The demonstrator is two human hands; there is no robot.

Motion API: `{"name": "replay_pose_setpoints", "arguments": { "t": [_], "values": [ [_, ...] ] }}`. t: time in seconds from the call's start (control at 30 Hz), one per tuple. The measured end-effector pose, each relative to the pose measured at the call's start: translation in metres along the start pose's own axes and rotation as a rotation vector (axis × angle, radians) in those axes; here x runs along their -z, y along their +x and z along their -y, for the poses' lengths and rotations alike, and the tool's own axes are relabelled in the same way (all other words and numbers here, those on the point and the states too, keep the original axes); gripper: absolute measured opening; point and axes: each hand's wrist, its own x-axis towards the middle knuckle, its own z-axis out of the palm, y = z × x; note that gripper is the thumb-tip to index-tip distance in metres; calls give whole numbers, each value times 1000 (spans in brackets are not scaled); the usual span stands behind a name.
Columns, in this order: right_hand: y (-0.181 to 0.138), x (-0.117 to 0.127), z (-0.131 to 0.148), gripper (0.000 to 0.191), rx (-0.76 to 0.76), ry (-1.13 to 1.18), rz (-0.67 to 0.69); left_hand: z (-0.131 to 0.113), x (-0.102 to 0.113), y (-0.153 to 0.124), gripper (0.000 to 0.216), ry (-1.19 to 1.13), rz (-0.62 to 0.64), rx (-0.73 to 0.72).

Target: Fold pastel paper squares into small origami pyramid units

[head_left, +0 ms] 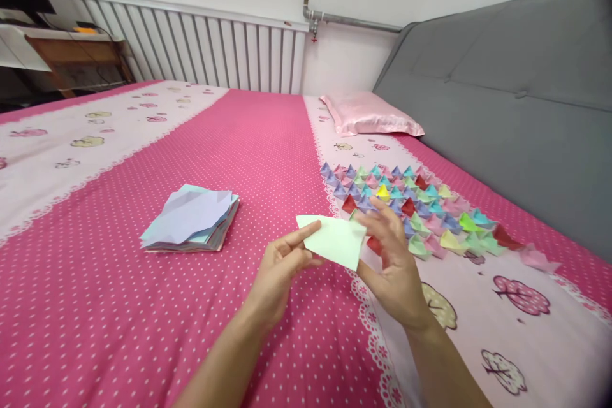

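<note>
So, pale green paper: held up between both hands, above the pink polka-dot bedspread. Looks like a small, slightly bowed panel with straight edges and a matte face.

Left hand: pinching the left end, index finger laid along the upper edge.

Right hand: thumb at the lower right corner, fingers curled by the upper right one. Bit blurry, so I can't tell if it's really gripping.

Handling: I'd guess next to no weight, bendy but crisp enough to keep a crease, not very slippery. Easy to crumple or tear, imo, so light fingertips on the edges and corners, no squeezing the middle.

Paper stack: loose pile left of the hands, lilac on top, pale blue poking out, edges uneven.

Folded pieces: pointy little boat-like shapes in rough rows beyond the right hand, mixed colours, sharp creases.

Pillow: satiny-looking pink, softly puffed.
</note>
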Motion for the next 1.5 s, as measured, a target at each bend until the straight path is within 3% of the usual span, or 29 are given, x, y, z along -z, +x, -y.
{"name": "replay_pose_setpoints", "arguments": {
  "t": [0.13, 0.4, 0.8, 0.9, 1.1, 1.33, 1.4, 1.5],
  "values": [
    [2, 6, 0, 26, 120, -32, 90, 3, 1, -1, 33, 38, 55, -25],
    [4, 6, -6, 20, 75, -29, 185, 8, 1, 0, 23, 49, 88, -75],
    [1, 1, -3, 11, -187, 186, 9, 8, -2, -2, 32, 58, 137, -102],
    [-3, -4, 0, 11, -268, 262, -45, 10, -6, -2, 42, 99, 75, -132],
    [-10, -15, 8, 13, -334, 287, -190, 14, -9, -2, 28, 223, -71, -177],
    [-10, -19, 17, 29, -308, 259, -382, 13, -13, -4, 77, 197, -53, -201],
    [-10, -18, 18, 29, -287, 234, -414, 14, -12, -3, 67, 227, -22, -158],
    [-9, -16, 17, 26, -289, 246, -423, 16, -10, 0, 35, 264, 32, -55]
  ]
}}
